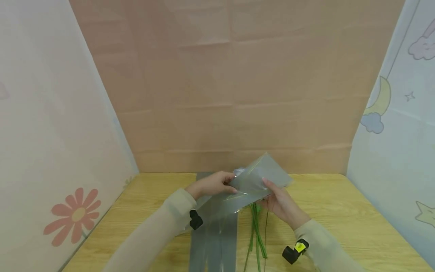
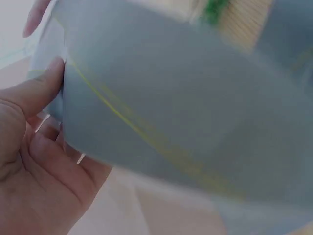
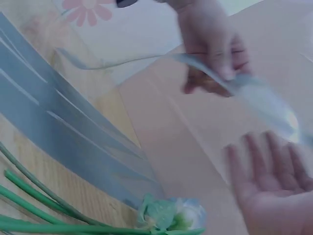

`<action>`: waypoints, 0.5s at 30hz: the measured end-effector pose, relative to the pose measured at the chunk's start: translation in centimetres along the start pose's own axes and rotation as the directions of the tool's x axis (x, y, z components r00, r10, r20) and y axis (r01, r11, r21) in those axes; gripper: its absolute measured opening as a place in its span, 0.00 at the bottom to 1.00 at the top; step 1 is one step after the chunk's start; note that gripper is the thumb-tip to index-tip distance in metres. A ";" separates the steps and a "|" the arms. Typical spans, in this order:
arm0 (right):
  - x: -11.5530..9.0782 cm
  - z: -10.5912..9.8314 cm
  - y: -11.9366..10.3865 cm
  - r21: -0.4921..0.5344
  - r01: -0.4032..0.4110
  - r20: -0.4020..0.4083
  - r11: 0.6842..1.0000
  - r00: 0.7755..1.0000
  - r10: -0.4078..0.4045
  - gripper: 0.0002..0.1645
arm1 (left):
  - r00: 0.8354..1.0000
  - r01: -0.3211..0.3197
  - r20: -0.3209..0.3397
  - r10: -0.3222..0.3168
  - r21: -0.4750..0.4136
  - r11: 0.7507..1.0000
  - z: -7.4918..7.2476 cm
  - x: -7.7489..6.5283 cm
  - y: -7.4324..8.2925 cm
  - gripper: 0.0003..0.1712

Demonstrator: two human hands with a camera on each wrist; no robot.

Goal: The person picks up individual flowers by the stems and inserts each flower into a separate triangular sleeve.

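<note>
My left hand (image 1: pixel 217 184) pinches a grey translucent sheet of wrapping paper (image 1: pixel 258 177) with a thin gold line, thumb on one face and fingers behind. In the left wrist view the sheet (image 2: pixel 161 98) spreads wide from that grip. My right hand (image 1: pixel 280 202) is at the sheet's right part, its thumb over it in the head view. Seen from the right wrist, the right hand's fingers (image 3: pixel 274 171) are extended and spread below the sheet. Under the sheet lie green flower stems (image 1: pixel 257 234); a pale flower (image 3: pixel 188 213) with green leaves shows in the right wrist view.
More grey wrapping paper (image 1: pixel 212 241) lies lengthwise on the wooden table (image 1: pixel 136 219), left of the stems. A brown paper backdrop (image 1: pixel 221 87) stands behind the table, with printed white walls (image 1: pixel 51 113) at both sides.
</note>
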State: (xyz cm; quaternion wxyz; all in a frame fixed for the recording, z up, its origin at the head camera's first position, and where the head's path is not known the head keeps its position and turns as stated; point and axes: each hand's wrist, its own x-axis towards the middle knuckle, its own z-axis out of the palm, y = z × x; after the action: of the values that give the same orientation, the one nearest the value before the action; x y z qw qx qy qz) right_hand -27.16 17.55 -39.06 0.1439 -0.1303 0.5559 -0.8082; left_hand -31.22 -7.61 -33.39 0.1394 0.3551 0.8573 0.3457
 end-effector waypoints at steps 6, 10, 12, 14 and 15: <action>0.0 -0.4 -0.7 0.143 0.067 -0.296 0.987 0.955 -0.022 0.12 | 0.986 0.140 0.112 -0.124 -0.153 0.978 1.2 -0.6 -3.7 0.10; -0.4 -1.5 -0.9 0.249 0.090 -0.405 0.964 0.914 0.019 0.12 | 0.954 0.217 0.239 -0.180 -0.142 0.966 2.2 -1.6 -6.3 0.26; -0.7 -2.2 -1.0 0.291 0.112 -0.423 0.950 0.906 0.023 0.12 | 0.939 0.231 0.285 -0.195 -0.099 0.968 2.2 -2.2 -7.5 0.29; -1.0 -3.0 -1.0 0.315 0.129 -0.427 0.940 0.904 0.018 0.13 | 0.922 0.260 0.316 -0.223 -0.080 0.962 1.6 -2.8 -8.4 0.29; -1.2 -3.3 -1.0 0.320 0.132 -0.427 0.938 0.904 0.018 0.14 | 0.915 0.279 0.322 -0.242 -0.072 0.958 1.2 -3.1 -8.8 0.28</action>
State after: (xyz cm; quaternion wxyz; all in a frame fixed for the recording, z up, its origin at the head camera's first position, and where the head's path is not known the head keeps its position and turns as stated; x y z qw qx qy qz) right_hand -27.39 21.19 -39.35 0.0162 0.0584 0.4211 -0.9050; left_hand -32.99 -13.69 -40.38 0.3375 0.2785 0.8428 0.3135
